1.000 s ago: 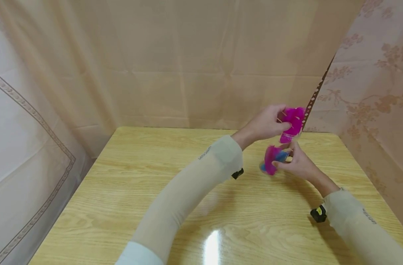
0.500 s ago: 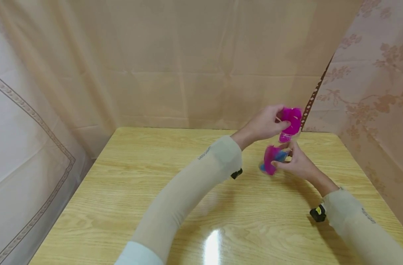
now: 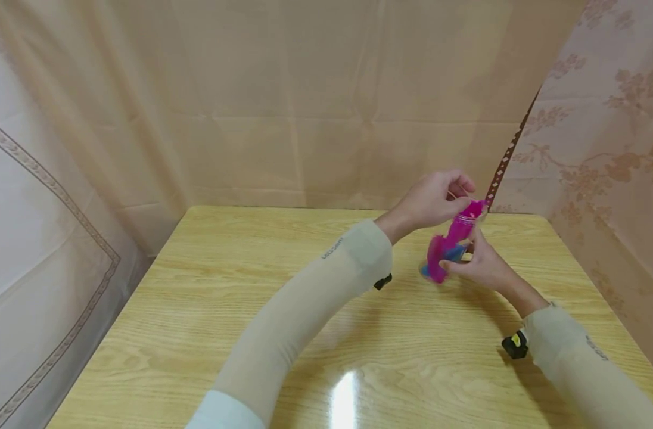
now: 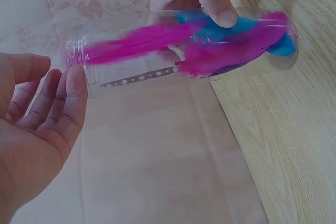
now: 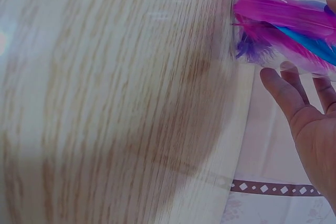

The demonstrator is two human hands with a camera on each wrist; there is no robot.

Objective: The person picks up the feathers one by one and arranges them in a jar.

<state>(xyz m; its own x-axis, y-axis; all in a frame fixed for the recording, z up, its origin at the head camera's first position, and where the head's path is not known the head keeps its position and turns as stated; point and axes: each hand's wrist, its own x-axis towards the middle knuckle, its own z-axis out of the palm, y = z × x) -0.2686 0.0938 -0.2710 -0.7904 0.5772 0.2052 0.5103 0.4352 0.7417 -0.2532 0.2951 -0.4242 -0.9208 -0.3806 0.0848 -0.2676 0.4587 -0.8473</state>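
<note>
A clear plastic jar (image 4: 142, 83) lies tilted, its mouth toward my left hand and its base near the table. Pink, blue and purple feathers are packed in its lower half. One pink feather (image 4: 137, 44) runs through the neck, its end at the mouth. My left hand (image 3: 436, 196) is at the mouth, thumb and fingers apart, fingertips (image 4: 77, 77) beside or touching the threaded rim; nothing shows pinched between them. My right hand (image 3: 483, 262) grips the jar around its middle, thumb on one side. In the right wrist view the blue feather (image 5: 302, 44) shows through the wall.
A wood-grain table (image 3: 224, 310) lies beneath both hands, with a bright light reflection near its front. A beige curtain (image 3: 305, 107) hangs behind it, and a floral cloth (image 3: 616, 155) at the right. Each sleeve carries a small black device (image 3: 515, 345).
The pink feather at my left hand has gone down into the jar's neck, and my left fingers have spread apart. My right hand and the jar have hardly moved.
</note>
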